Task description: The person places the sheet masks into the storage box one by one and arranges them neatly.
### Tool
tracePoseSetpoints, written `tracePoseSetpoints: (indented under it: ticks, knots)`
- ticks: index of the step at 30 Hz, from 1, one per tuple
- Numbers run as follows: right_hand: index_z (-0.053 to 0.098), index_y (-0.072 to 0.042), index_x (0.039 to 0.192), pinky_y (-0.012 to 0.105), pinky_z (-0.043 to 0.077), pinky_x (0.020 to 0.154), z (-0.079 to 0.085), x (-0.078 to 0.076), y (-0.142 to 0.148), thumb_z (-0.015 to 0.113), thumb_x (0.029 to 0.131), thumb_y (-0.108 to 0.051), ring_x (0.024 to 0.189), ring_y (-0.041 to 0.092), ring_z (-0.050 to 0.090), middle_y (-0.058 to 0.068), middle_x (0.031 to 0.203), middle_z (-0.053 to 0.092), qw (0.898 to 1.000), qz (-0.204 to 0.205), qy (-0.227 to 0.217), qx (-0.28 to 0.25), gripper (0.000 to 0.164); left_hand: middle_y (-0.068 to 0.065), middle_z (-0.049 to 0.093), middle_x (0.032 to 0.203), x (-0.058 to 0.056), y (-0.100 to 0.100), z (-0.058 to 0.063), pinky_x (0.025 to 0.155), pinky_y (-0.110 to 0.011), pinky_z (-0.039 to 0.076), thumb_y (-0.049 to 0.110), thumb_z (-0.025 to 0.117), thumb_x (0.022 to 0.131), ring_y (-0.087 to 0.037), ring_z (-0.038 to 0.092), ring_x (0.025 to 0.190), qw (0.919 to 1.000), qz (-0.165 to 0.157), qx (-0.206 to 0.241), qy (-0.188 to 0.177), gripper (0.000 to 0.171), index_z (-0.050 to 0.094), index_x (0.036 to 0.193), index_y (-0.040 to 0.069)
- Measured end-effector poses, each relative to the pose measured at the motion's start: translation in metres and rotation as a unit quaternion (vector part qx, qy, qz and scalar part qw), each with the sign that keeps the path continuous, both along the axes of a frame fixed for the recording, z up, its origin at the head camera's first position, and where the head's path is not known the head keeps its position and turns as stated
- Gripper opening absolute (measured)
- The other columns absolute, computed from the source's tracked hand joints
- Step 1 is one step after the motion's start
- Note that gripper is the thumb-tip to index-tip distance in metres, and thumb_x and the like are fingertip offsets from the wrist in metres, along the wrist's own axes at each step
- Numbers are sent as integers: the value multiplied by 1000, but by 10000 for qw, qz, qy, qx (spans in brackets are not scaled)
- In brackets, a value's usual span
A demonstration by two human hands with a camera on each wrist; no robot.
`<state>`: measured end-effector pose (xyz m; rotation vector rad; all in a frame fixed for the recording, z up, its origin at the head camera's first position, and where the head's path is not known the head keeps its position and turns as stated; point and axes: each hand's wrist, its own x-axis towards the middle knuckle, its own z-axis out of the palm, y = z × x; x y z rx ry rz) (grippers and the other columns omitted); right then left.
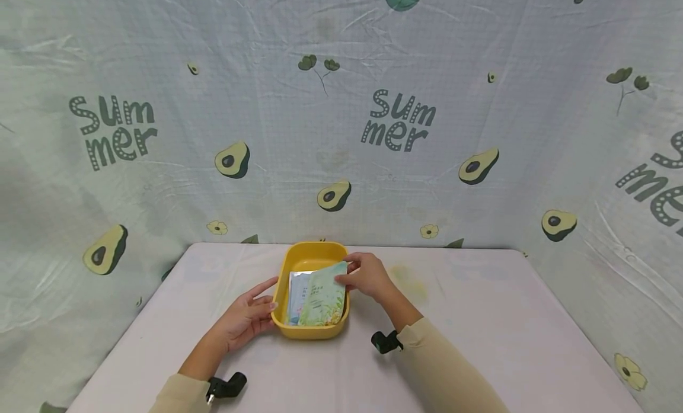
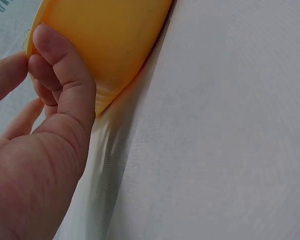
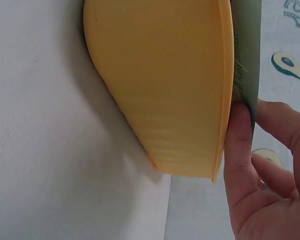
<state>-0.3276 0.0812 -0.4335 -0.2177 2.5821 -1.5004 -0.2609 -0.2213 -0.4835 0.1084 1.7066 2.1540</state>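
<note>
A yellow plastic bin with rounded corners stands on the table in the head view. My left hand holds its left side; in the left wrist view that hand's fingertips are at the rim. My right hand pinches the right edge of a pale green booklet with a flower print. The right wrist view shows this booklet standing out past the bin's rim, between thumb and fingers. A light blue booklet lies in the bin, partly hidden under the green one.
The table has a white cloth over it. Behind and at both sides hangs a pale curtain with avocado and lettering prints. A black wrist camera sits on the left wrist, another camera on the right.
</note>
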Motion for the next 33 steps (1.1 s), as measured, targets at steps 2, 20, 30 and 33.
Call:
tracePoseSetpoints:
  ticks: [2,20,30,33]
  knots:
    - [63,-6,137,28,62,75,0,0,0,86,84,-21,71,18,71,10,101,63,10000,3,-1,49,60,0,66,108,0,0,0,77,-26,60,3,61,100,-13,68,85,10000,0,19,-9,81,15,166,16]
    - [66,-4,133,30,62,79,-1,3,2,83,86,-21,76,15,72,5,103,66,9995,151,84,261,53,0,65,107,-1,0,1,76,-26,60,3,61,99,-14,68,85,10000,15,-1,-28,82,15,165,16]
    - [66,-4,133,30,63,78,-7,1,12,81,89,-24,79,15,72,5,105,68,9995,285,155,-23,51,0,62,106,-2,1,4,76,-25,60,4,62,100,-13,66,82,9994,94,-321,94,79,18,165,14]
    - [67,-4,133,30,63,78,-8,1,19,80,90,-25,80,15,72,6,107,68,9993,300,155,-167,50,1,59,105,-1,2,4,76,-25,60,6,62,100,-13,65,81,9976,218,-633,200,76,22,164,13]
